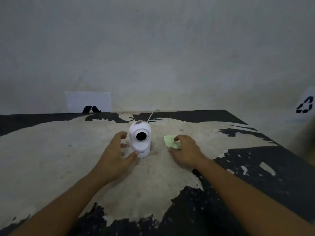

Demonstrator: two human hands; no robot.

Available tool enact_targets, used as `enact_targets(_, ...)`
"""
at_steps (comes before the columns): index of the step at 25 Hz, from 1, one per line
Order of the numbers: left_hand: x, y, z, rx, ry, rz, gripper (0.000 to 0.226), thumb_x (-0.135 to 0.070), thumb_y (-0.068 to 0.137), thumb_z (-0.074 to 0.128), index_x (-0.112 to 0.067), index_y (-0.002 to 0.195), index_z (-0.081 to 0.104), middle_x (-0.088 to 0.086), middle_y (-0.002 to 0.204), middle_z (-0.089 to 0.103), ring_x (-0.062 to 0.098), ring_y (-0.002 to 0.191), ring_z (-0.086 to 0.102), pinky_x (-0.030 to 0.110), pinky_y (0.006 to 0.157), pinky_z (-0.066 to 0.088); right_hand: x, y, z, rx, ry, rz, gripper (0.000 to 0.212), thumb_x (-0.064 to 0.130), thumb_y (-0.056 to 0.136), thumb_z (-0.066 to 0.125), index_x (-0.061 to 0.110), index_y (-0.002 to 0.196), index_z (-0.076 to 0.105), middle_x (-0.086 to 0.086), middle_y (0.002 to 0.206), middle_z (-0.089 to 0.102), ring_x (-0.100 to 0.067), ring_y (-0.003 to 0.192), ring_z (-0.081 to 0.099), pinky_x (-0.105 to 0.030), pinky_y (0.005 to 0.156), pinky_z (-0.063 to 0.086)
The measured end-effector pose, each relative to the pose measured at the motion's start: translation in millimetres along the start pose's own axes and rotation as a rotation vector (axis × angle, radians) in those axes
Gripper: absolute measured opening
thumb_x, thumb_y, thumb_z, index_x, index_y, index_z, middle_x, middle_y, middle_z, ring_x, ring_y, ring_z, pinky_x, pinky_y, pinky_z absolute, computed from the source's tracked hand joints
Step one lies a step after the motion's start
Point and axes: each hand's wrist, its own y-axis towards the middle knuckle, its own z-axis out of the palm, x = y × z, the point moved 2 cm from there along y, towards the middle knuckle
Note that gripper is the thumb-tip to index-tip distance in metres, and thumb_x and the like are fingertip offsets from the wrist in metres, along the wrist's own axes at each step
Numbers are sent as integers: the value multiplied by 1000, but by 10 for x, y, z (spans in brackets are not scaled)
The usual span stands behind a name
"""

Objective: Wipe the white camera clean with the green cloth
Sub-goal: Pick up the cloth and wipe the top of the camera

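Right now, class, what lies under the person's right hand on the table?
The green cloth lies under the right hand; only its left part shows. The rest is covered by fingers and palm, so its full shape cannot be seen.

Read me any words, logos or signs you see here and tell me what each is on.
No word here is legible.
White camera: small bluish print on its base, too blurred to read.
White object at the right edge: black recycling-arrows symbol, no words.
White sheet against the wall: black angular mark, no letters.
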Motion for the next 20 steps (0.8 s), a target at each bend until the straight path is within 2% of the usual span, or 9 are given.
enact_targets(3,78,195,105,45,-127,-8,80,-50,70,70,-34,134,25,-14,133,41,10,111,49,22,83,45,-71,246,135,3,-165,11,48,62,84,44,35,124,44,-4,147,37,-29,135,30,-54,107,26)
enact_targets(5,176,269,175,47,-161,-20,84,-49,70,70,-36,136,22,-17,131,40,6,110,48,25,87,47,-97,358,188,18,-192,21,47,65,84,41,38,123,46,-1,144,42,-27,132,35,-53,105,27)
enact_targets(6,206,275,190,31,-175,-26,84,-47,70,71,-37,136,21,-20,130,41,1,109,49,22,87,46,-96,385,201,-6,-208,-9,45,63,85,41,38,120,50,0,140,48,-26,126,41,-51,102,30)
enact_targets(9,279,273,226,10,-198,10,78,-49,71,69,-45,133,22,-39,119,40,-23,103,46,0,74,41,-84,409,168,-106,-246,-154,33,49,91,44,31,114,61,-1,120,62,-23,104,51,-43,88,43)
enact_targets(12,260,250,248,23,-185,26,70,-47,75,66,-59,125,18,-49,114,35,-33,101,38,-8,70,35,-58,381,150,-119,-244,-262,27,32,96,47,21,114,64,-5,109,61,-21,94,50,-36,80,48)
enact_targets(14,244,240,237,27,-188,23,69,-49,75,65,-66,119,15,-57,109,33,-34,100,37,-9,69,35,-4,350,144,-134,-175,-280,25,24,96,49,17,114,65,-4,106,57,-19,93,50,-28,80,46)
enact_targets(17,225,253,209,41,-197,28,67,-51,73,63,-69,116,15,-65,104,31,-36,99,36,-10,70,33,161,347,60,-238,71,-266,25,19,94,55,20,116,65,2,105,50,-10,91,51,-4,76,36)
enact_targets(20,227,253,200,38,-200,21,66,-55,71,62,-68,117,16,-56,108,36,-34,100,38,-9,71,33,391,303,-113,-346,343,-313,25,21,92,58,29,115,64,8,104,56,-2,92,55,-3,71,41)
